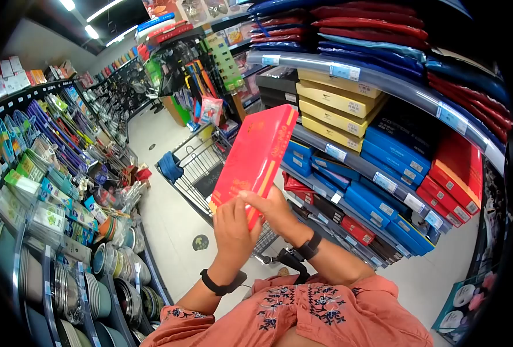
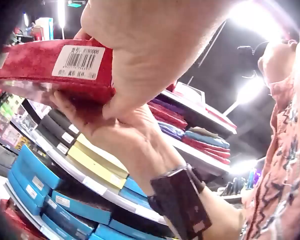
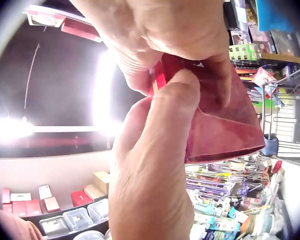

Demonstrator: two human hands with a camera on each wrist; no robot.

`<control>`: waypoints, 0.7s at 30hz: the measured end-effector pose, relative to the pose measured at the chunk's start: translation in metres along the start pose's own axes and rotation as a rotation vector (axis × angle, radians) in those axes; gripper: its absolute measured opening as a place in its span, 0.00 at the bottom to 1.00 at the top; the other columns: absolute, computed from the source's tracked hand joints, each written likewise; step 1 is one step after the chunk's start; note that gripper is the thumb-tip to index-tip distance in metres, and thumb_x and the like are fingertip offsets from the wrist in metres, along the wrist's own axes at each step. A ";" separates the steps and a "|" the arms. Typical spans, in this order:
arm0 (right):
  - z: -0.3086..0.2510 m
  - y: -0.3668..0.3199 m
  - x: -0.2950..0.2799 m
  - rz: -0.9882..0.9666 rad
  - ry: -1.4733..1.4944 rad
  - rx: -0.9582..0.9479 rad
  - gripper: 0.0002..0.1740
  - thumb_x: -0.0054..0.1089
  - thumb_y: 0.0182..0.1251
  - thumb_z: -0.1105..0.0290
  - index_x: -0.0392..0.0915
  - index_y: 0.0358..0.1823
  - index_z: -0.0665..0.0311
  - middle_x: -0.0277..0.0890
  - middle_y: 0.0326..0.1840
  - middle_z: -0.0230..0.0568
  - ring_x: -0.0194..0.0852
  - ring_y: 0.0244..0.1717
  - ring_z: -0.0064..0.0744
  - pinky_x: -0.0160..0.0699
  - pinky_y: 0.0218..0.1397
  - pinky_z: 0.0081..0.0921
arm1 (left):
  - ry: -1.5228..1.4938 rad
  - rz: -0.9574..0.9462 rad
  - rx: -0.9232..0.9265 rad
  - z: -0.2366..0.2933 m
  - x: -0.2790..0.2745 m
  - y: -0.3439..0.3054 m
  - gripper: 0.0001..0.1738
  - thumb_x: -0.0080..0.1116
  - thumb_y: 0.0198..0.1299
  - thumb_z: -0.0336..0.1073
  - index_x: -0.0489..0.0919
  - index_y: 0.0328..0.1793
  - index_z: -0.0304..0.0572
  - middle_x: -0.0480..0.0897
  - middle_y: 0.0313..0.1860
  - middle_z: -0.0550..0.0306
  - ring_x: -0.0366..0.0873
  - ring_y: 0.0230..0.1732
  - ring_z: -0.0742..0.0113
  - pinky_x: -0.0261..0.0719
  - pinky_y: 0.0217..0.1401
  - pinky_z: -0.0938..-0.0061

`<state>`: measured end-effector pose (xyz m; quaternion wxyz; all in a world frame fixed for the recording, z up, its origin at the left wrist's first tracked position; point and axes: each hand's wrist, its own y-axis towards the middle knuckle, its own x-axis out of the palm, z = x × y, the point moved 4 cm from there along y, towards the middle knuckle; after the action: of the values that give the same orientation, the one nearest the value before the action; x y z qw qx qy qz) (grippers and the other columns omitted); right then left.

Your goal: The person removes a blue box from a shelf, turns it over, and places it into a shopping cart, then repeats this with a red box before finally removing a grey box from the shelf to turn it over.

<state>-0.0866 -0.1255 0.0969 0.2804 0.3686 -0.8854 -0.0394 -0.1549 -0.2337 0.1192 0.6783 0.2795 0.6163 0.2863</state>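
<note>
The red box (image 1: 255, 156), glossy, flat and rectangular, was gripped near one end by curled left hand (image 1: 233, 228) and right hand (image 1: 275, 215).

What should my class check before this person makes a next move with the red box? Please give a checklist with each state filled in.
1. Box supported by both hands: ok. The left hand and right hand both grip the red box at its near end.
2. One hand free to reach: not ok. Both are on the box.
3. Barcode label uncovered: ok. It shows on the box's side in the left wrist view.
4. Lid seated all round: cannot tell. The hands cover part of the box.
5. Shopping cart nearby: ok. It stands just beyond the hands.
6. Price of this box: cannot tell. The shelf tags are too small to read.
</note>
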 end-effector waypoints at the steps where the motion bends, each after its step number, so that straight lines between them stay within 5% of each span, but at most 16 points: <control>1: -0.004 -0.004 -0.004 0.000 0.009 -0.008 0.20 0.65 0.71 0.66 0.76 0.60 0.68 0.82 0.51 0.35 0.79 0.50 0.22 0.80 0.55 0.25 | -0.033 -0.022 0.021 0.009 -0.005 0.001 0.40 0.77 0.49 0.35 0.70 0.68 0.30 0.76 0.55 0.40 0.75 0.53 0.41 0.74 0.58 0.54; 3: -0.014 -0.012 -0.017 0.002 0.027 -0.022 0.21 0.64 0.71 0.68 0.75 0.61 0.68 0.82 0.52 0.36 0.80 0.51 0.23 0.80 0.56 0.26 | -0.101 -0.068 0.063 0.027 -0.015 0.003 0.43 0.77 0.50 0.38 0.69 0.69 0.29 0.76 0.57 0.40 0.75 0.53 0.41 0.74 0.59 0.55; 7: -0.020 -0.023 -0.057 0.013 0.136 -0.034 0.26 0.64 0.70 0.65 0.71 0.65 0.68 0.80 0.57 0.40 0.79 0.56 0.27 0.79 0.61 0.28 | -0.638 -0.262 -0.076 -0.003 -0.011 0.008 0.28 0.68 0.61 0.36 0.76 0.66 0.34 0.78 0.55 0.44 0.77 0.54 0.51 0.75 0.61 0.62; 11: -0.042 -0.052 -0.080 0.028 0.278 0.055 0.32 0.63 0.69 0.61 0.67 0.69 0.71 0.77 0.63 0.46 0.80 0.60 0.31 0.80 0.65 0.31 | -0.285 0.001 -0.097 -0.042 -0.010 0.025 0.25 0.66 0.66 0.38 0.75 0.65 0.33 0.78 0.57 0.42 0.78 0.59 0.49 0.76 0.63 0.63; 13: -0.051 -0.066 -0.092 0.012 0.258 0.050 0.33 0.62 0.69 0.61 0.66 0.70 0.72 0.76 0.64 0.48 0.80 0.61 0.32 0.80 0.65 0.30 | -0.327 0.006 -0.250 -0.067 0.002 0.021 0.26 0.65 0.68 0.41 0.75 0.65 0.32 0.78 0.58 0.43 0.78 0.59 0.50 0.77 0.61 0.64; 17: -0.078 -0.096 -0.103 -0.014 0.228 0.021 0.34 0.60 0.70 0.62 0.64 0.72 0.73 0.76 0.66 0.49 0.80 0.63 0.33 0.81 0.66 0.30 | -1.030 -0.373 -0.799 -0.065 0.025 0.012 0.32 0.57 0.75 0.50 0.69 0.75 0.33 0.78 0.66 0.45 0.79 0.64 0.58 0.78 0.64 0.64; 21: -0.091 -0.121 -0.121 -0.020 0.264 0.040 0.36 0.59 0.70 0.62 0.62 0.74 0.74 0.75 0.67 0.51 0.80 0.64 0.33 0.81 0.67 0.31 | -1.662 -0.513 -0.709 -0.017 0.058 0.007 0.31 0.53 0.78 0.47 0.66 0.76 0.33 0.78 0.69 0.45 0.79 0.66 0.60 0.81 0.65 0.65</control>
<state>0.1066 -0.1190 0.0836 0.3868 0.3849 -0.8376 0.0243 -0.1675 -0.1865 0.0837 0.9888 0.0271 -0.1464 0.0077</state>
